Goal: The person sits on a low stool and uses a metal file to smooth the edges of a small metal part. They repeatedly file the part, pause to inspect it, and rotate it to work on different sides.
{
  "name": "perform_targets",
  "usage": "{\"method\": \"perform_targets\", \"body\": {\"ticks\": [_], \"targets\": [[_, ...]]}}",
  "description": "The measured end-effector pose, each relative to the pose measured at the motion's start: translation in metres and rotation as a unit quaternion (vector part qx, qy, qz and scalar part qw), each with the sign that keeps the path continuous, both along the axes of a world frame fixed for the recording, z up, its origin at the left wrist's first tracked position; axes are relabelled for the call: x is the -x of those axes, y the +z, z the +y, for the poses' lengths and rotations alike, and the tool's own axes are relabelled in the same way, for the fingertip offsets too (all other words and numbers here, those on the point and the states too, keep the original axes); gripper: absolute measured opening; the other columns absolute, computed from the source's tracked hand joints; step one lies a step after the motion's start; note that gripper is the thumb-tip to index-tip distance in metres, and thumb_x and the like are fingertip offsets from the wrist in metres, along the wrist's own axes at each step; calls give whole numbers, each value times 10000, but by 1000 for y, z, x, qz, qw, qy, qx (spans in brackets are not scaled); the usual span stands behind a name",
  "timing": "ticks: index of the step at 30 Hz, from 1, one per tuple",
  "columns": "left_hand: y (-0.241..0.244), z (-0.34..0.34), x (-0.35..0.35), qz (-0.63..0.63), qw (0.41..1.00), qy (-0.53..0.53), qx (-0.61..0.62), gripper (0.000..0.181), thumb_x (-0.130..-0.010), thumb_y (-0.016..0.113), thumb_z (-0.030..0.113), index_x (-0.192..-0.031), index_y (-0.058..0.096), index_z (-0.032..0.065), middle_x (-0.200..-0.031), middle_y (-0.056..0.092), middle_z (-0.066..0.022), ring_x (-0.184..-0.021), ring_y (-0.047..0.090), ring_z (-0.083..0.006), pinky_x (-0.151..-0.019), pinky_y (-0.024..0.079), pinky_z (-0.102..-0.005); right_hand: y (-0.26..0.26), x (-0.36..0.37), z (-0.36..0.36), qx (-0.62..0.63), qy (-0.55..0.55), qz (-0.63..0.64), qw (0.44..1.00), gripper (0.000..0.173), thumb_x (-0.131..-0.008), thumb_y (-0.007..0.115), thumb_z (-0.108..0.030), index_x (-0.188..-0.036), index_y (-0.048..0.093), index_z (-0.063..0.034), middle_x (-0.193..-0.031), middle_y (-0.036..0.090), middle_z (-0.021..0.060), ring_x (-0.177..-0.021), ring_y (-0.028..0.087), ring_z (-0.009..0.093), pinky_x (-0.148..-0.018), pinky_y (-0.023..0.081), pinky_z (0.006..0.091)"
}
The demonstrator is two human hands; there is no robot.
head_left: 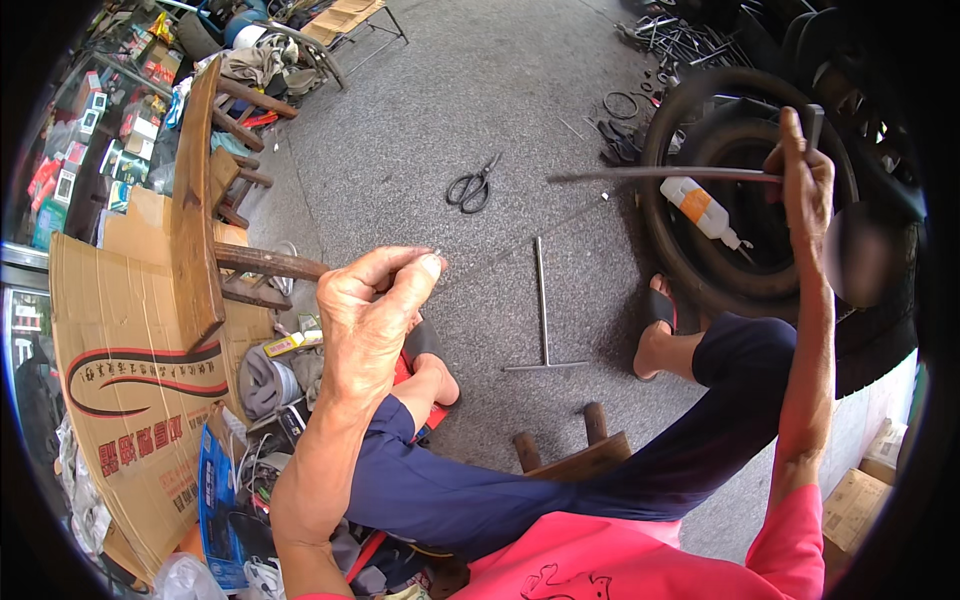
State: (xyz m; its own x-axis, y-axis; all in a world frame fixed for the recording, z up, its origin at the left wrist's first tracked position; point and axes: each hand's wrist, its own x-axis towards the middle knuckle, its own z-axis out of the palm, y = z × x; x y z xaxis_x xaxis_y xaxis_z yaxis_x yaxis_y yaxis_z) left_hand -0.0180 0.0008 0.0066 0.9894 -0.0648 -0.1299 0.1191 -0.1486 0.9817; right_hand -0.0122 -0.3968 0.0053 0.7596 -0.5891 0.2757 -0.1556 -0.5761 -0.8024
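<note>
My left hand [382, 315] is raised with thumb and forefinger pinched on the end of a thin strand or wire [517, 253] that runs up to the right. My right hand [806, 176] is closed on a long, thin dark metal bar [667, 173], blurred at its far end, and a short flat piece sticks up beside the fingers. What the strand joins at its right end cannot be told. Black-handled scissors [474, 187] lie on the floor between my hands. Below them lies a metal T-handle tool [543, 300].
Tires [660, 255] lie at the right, with a white bottle [701, 210] on them. Metal tools [690, 41] are heaped at the top right. A wooden bench [196, 202], a cardboard sheet [135, 390] and a glass display case [82, 150] stand at the left. A wooden stool [589, 456] is beneath me.
</note>
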Motion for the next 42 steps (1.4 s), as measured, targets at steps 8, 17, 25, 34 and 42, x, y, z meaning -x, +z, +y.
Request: {"method": "perform_targets", "body": {"ticks": [8, 17, 25, 34, 42], "targets": [[0, 4, -1, 52, 996, 20, 74, 158, -882, 648, 155, -948, 680, 15, -699, 595, 13, -572, 489, -34, -512, 362, -183, -2, 2, 34, 373, 86, 135, 914, 507, -936, 578, -434, -664, 619, -8, -502, 490, 112, -457, 486, 233, -504, 395, 354], [-14, 17, -13, 265, 900, -24, 346, 337, -993, 465, 238, -1189, 541, -26, -1166, 616, -205, -1113, 594, -306, -936, 497, -428, -4, 2, 46, 218, 146, 267, 927, 456, -945, 569, -394, -780, 695, 12, -570, 580, 114, -540, 571, 201, -568, 443, 363], [-14, 19, -15, 271, 874, -34, 403, 459, -1012, 387, 337, -1218, 512, -54, -1257, 560, -245, -1205, 528, -369, -1034, 422, -501, -22, 7, 46, 344, 263, 376, 819, 468, -947, 521, -448, -891, 707, -22, -685, 622, 163, -684, 612, 315, -663, 465, 431], [-9, 21, -12, 188, 950, -108, 226, 355, -973, 442, 231, -1145, 561, -56, -930, 665, -161, -775, 646, -214, -684, 505, -309, -8, 7, 43, 233, 198, 358, 882, 508, -927, 556, -454, -779, 694, 12, -654, 616, 172, -654, 631, 289, -638, 475, 409], [3, 10, -2, 128, 984, -123, 34, 252, -926, 527, 196, -996, 654, -11, -661, 612, -36, -493, 505, -50, -431, 360, -181, 9, 6, 22, -56, 20, 37, 998, 735, -851, 489, -707, -600, 604, -26, -475, 453, -3, -441, 405, 73, -454, 289, 237]]}}
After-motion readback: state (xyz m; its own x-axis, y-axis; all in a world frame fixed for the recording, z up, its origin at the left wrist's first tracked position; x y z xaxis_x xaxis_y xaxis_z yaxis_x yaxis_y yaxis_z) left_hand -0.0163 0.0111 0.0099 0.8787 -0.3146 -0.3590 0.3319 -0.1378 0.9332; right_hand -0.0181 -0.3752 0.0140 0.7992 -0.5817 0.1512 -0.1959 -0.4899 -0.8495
